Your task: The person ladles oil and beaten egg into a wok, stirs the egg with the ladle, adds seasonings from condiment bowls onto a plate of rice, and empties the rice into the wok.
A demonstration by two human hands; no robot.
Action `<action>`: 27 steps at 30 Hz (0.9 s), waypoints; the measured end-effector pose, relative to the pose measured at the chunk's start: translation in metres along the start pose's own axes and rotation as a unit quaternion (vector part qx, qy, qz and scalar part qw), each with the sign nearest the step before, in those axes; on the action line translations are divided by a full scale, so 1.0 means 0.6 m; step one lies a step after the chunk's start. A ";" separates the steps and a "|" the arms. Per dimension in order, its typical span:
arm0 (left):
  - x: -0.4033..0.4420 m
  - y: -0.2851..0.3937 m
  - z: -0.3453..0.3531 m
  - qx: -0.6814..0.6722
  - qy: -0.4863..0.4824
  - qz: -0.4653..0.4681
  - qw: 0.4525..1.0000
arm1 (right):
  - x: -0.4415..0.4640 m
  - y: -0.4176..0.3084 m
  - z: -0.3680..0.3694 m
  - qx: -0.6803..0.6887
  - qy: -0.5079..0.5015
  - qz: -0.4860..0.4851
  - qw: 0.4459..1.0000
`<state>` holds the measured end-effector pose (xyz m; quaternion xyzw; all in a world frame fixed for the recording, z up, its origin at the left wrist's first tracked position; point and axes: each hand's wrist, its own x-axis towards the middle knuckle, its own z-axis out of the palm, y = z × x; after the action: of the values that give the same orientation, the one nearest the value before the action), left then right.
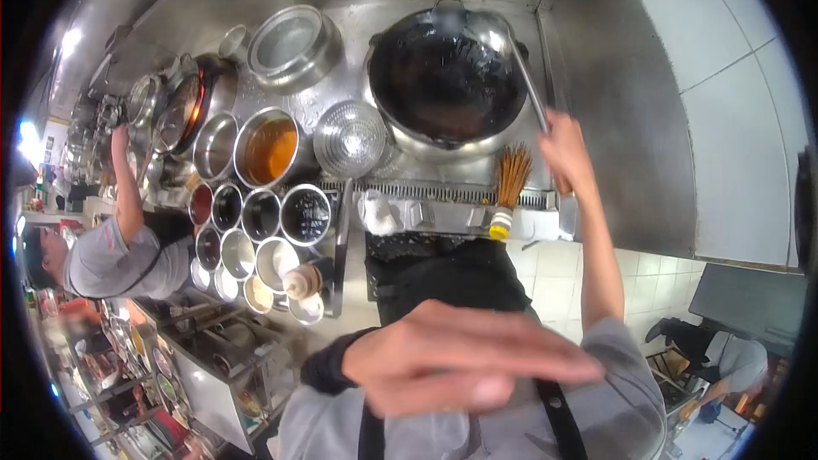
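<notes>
From where I am standing, the right hand (566, 152) is gripping the ladle (530, 87), fingers wrapped round the handle, with no gap showing. The ladle is slanting across the right rim of the wok (439, 89), and its bowl is lying at the far right edge; whether metal is touching metal, I cannot confirm. The wok is sitting directly ahead, dark and glossy inside; its contents I cannot tell. The left hand (460, 362) is hovering before the grey shirt (328, 426), opened flat, fingers extended together, blurring somewhat and apparently holding nothing.

In my judgement, the step in hand is ladle work at the wok, the right hand doing it alone. The next move would be calling for a firm hold and a measured sweep of the bowl, the handle clearing the bamboo brush (512, 179) that is standing just beside the wok's near right side. The perforated strainer (349, 139) is lying to the left, untouched.
</notes>
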<state>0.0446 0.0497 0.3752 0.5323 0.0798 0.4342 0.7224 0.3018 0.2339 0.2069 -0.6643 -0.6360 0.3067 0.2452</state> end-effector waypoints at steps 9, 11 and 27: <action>0.026 0.041 0.186 -0.156 0.248 0.234 0.927 | 0.094 -0.042 0.059 -0.043 0.042 -0.074 0.995; 0.031 0.031 0.200 -0.170 0.297 0.280 0.897 | 0.084 -0.018 0.074 -0.018 0.046 -0.097 0.994; 0.045 -0.003 -0.047 -0.176 -0.136 0.311 0.924 | -0.029 0.042 0.169 0.480 -0.161 0.222 0.833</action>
<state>0.0454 0.0886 0.3713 0.4481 -0.2668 0.5678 0.6369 0.2464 0.2081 0.1207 -0.5275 -0.2746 0.7223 0.3531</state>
